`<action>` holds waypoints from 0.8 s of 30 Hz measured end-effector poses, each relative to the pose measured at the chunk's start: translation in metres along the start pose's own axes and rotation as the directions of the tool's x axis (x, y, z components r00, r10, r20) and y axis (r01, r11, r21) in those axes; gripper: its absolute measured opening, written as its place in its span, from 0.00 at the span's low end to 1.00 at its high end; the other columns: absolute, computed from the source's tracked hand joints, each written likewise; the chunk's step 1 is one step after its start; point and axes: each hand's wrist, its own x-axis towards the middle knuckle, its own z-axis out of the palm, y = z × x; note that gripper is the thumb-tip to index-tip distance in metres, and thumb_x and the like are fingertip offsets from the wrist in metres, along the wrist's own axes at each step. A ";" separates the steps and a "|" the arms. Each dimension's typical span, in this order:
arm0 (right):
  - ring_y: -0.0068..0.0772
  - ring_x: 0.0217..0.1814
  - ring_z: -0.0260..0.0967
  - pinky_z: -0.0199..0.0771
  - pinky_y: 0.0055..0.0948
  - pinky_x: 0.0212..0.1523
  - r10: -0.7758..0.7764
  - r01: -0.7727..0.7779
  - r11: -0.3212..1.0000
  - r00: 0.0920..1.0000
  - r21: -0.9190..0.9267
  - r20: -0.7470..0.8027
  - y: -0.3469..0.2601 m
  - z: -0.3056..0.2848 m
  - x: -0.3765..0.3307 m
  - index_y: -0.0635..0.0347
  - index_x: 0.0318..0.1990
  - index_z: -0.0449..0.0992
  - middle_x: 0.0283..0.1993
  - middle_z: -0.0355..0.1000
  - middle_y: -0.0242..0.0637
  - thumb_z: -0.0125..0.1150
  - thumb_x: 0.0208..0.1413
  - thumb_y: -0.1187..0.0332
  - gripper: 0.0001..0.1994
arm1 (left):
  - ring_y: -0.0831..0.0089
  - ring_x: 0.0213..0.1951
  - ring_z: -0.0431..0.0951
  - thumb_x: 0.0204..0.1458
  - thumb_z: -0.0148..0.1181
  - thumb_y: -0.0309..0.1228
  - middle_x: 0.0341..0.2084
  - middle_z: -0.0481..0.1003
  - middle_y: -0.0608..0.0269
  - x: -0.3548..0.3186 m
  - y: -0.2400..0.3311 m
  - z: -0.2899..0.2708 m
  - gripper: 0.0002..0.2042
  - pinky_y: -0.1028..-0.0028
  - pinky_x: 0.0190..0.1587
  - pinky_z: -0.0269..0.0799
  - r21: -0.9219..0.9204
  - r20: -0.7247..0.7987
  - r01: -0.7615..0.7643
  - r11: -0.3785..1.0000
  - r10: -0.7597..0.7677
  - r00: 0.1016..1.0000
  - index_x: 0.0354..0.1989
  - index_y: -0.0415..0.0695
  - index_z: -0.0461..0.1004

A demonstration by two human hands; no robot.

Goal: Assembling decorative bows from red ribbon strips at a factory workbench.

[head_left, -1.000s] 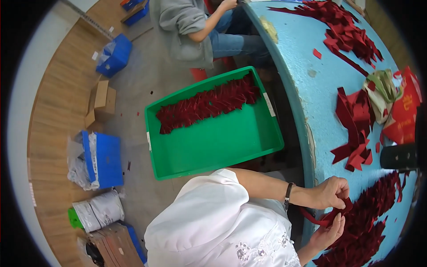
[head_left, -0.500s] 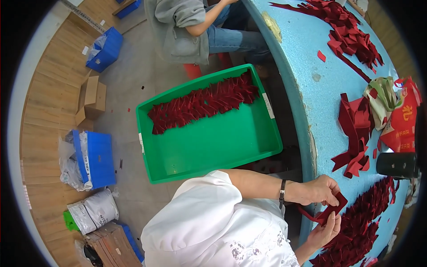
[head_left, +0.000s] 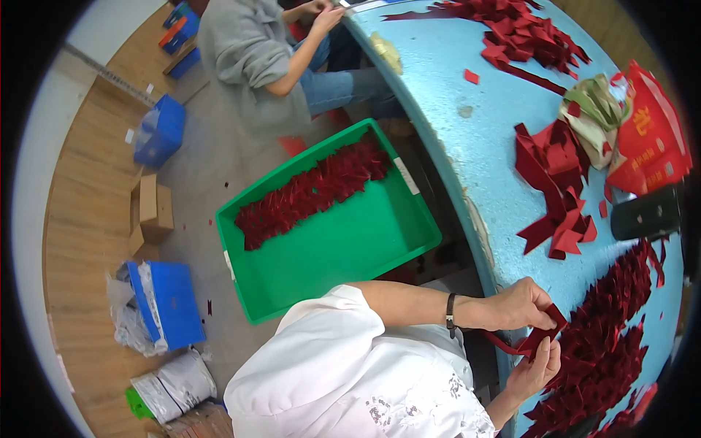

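Here we are at the rim of the blue table (head_left: 478, 157), and both hands are busy with one piece: a folded dark-red ribbon (head_left: 544, 337), held up between them just beside the table's chipped edge. The left hand (head_left: 515, 305), wristband on, pinches the upper part between thumb and fingers; the right hand (head_left: 533, 371) grips the lower edge with its fingertips. Everything rides on those two small pinches, I'd say! If either thumb eases off early, the fold could spring apart or skew. And look at the loose ribbon tail (head_left: 504, 345), hanging back under the left wrist: my worry is that it twists, or snags on that rough edge, and drags the fold out of line.

Right behind the hands lie the ruffled ribbon strips (head_left: 602, 383), same deep red, so close that a fingertip might catch a point and crush it or pull one along. Farther up the table, the notched ribbon pieces (head_left: 556, 193) sit in a loose tangle near the dark container (head_left: 646, 213); a careless reach there might knock the container over, straight onto the ruffles
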 end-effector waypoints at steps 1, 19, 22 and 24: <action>0.10 0.27 0.56 0.52 0.15 0.25 0.001 0.000 1.000 0.999 0.005 -0.047 0.000 -0.005 -0.002 0.62 0.30 0.69 0.27 0.63 0.24 0.52 0.60 0.71 0.07 | 0.87 0.26 0.68 0.46 0.62 0.26 0.20 0.76 0.69 0.005 0.002 0.005 0.05 0.80 0.29 0.65 0.059 0.012 -0.001 0.998 0.000 1.000 0.27 0.36 0.79; 0.11 0.26 0.60 0.58 0.16 0.25 -0.046 0.051 0.994 0.997 0.094 -0.062 -0.010 -0.027 0.004 0.67 0.27 0.74 0.26 0.70 0.27 0.61 0.53 0.76 0.05 | 0.81 0.33 0.75 0.53 0.60 0.25 0.32 0.79 0.62 0.036 -0.010 0.036 0.08 0.80 0.39 0.70 0.065 -0.021 0.064 0.996 -0.063 0.998 0.38 0.35 0.78; 0.11 0.27 0.60 0.58 0.16 0.25 -0.013 0.021 0.990 0.998 0.143 -0.057 -0.012 -0.028 0.004 0.67 0.27 0.74 0.26 0.69 0.26 0.61 0.53 0.75 0.05 | 0.80 0.33 0.76 0.53 0.60 0.25 0.32 0.79 0.61 0.038 -0.010 0.039 0.08 0.80 0.39 0.70 0.063 -0.034 0.052 0.997 -0.050 0.998 0.39 0.35 0.78; 0.14 0.26 0.59 0.56 0.17 0.25 0.039 -0.028 0.983 0.998 0.181 -0.056 -0.015 -0.027 0.005 0.68 0.26 0.74 0.25 0.68 0.27 0.60 0.53 0.76 0.06 | 0.80 0.33 0.76 0.53 0.60 0.24 0.32 0.79 0.61 0.040 -0.009 0.040 0.08 0.80 0.39 0.70 0.072 -0.044 0.035 0.997 -0.032 0.999 0.39 0.35 0.77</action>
